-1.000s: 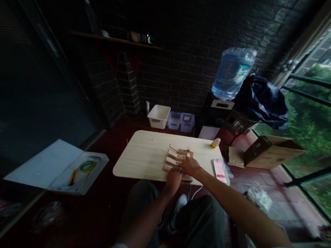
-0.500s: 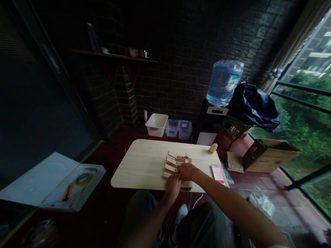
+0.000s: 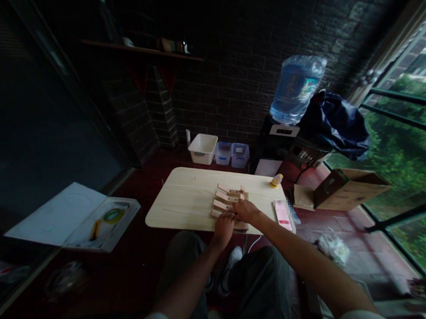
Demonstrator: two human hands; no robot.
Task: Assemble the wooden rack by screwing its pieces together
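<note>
On the pale wooden table [image 3: 179,199] lies a slatted wooden piece [image 3: 223,205]. Its light strips sit side by side, with small dark holes near their right ends. My left hand [image 3: 224,229] is closed at its near edge, fingers bent over the wood. Just beside it, my right hand [image 3: 246,210] is closed too, its fingertips pressed together close to the left ones. What the right fingers pinch is hidden and too small to make out. Part of the piece's near right side is covered by my hands.
A small yellow-capped bottle [image 3: 276,180] and a pink-screened phone [image 3: 282,215] are on the table's right side. An open white case [image 3: 127,226] is at the left. Behind the table are plastic bins [image 3: 203,156]; a cardboard box [image 3: 350,190] stands at the right.
The camera view has tilted, so the whole scene sits slightly higher and further right. Both hands remain at the same part of the slatted wooden piece.
</note>
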